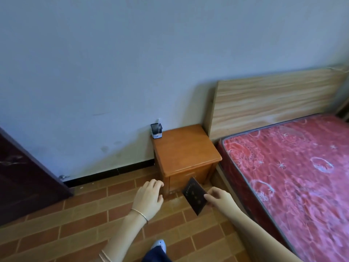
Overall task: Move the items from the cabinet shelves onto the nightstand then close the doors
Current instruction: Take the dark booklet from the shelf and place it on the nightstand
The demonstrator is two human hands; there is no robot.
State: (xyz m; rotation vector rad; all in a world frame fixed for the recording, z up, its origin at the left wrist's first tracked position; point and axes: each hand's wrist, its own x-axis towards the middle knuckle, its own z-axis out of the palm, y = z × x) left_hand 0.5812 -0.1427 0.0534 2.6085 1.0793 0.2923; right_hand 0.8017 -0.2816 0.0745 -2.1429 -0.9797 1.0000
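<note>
In front of the orange wooden nightstand (186,150), the right hand (220,197) pinches a dark flat booklet (194,195) by its right edge, the left hand (149,197) relaxed beside it, holding nothing.

I have one view, from the head camera; it sits high and looks forward and down over the tiled floor (85,220) toward the pale wall (113,72); the wide lens bends the frame's edges; the nightstand (185,148) stands just below centre, near, just past the left hand (149,197) and right hand (220,198), both reaching in from the lower edge; the red mattress (292,176) fills the right side, a dark wooden door (22,176) cuts the left edge, and a shoe (159,245) shows at the bottom, almost beneath the lens.
</note>
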